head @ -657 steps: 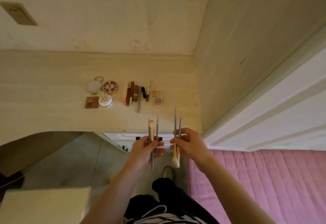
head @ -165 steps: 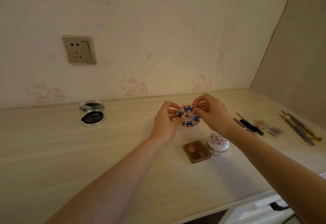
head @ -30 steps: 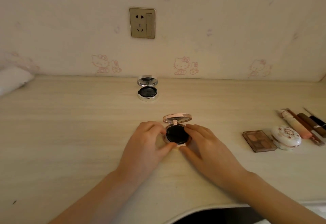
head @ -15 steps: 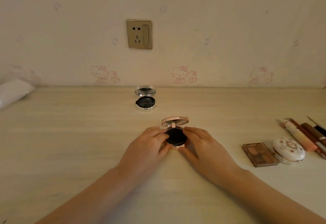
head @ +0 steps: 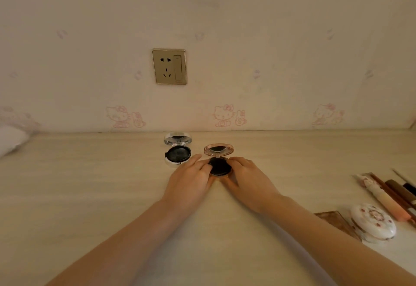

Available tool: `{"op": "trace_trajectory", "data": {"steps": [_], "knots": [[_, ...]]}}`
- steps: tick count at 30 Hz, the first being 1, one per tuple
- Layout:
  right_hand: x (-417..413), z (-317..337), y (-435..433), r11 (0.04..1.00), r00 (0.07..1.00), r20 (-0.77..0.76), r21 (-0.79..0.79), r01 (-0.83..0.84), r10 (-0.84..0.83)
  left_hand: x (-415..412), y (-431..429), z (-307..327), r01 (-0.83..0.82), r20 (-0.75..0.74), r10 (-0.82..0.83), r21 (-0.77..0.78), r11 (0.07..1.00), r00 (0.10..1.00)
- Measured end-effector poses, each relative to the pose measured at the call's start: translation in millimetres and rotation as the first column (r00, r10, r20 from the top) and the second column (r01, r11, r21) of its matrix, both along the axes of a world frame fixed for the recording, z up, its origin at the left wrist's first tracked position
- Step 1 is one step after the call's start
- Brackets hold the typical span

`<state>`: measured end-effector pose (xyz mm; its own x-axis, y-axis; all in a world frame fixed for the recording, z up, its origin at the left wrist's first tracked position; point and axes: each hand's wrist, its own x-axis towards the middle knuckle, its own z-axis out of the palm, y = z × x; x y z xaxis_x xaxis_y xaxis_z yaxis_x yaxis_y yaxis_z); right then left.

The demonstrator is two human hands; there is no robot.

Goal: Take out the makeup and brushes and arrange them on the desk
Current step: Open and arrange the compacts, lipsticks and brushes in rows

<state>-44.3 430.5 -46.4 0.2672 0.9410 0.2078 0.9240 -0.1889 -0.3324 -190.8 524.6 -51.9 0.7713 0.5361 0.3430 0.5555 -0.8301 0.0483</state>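
Where it is: the rose-gold compact sits open on the desk, pretty much dead centre, dark pan facing up, right between both hands.
Lid: stands up at the far side, hinge toward the wall, mirror side facing back at the person.
Left hand: cups the base from the left, fingers curled onto the rim, so it's holding the compact's left edge and not lying flat.
Right hand: same deal from the right, fingers wrapped round the right edge.
The bit that matters: the silver compact, also open, is just beside it on the left and a touch closer to the wall. The left fingertips sit in the narrow gap between the 2. Can't tell if the cases actually touch.
Nearer hand: neither really, both are on it. The left is the one next to the silver neighbour.
Arms: both forearms come in from the near edge and meet in a V, wrists low over the desk.
My guess at the step: pairing up the 2 open compacts. What's left looks like a small nudge toward the wall, then letting go.
Watch out: the left fingers could bump the silver one, and that upright lid might flop.
Off right: white floral compact, brown palette and a row of tubes and pencils, well apart from the hands.
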Motion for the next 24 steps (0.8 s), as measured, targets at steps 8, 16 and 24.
{"op": "trace_trajectory", "data": {"steps": [8, 16, 24], "knots": [[13, 3, 27, 0.999, 1.0, 0.0, -0.043, -0.005, 0.005, 17, 21, 0, -0.053, -0.04, 0.054, 0.017, 0.998, 0.998], [20, 7, 32, 0.998, 1.0, 0.003, -0.046, -0.029, 0.03, 22, 28, 3, -0.055, -0.05, 0.057, 0.049, 0.997, 0.997], [19, 7, 36, 0.998, 1.0, -0.009, -0.066, -0.011, 0.01, 22, 30, 4, -0.062, -0.055, 0.065, 0.054, 0.997, 0.996]]}}
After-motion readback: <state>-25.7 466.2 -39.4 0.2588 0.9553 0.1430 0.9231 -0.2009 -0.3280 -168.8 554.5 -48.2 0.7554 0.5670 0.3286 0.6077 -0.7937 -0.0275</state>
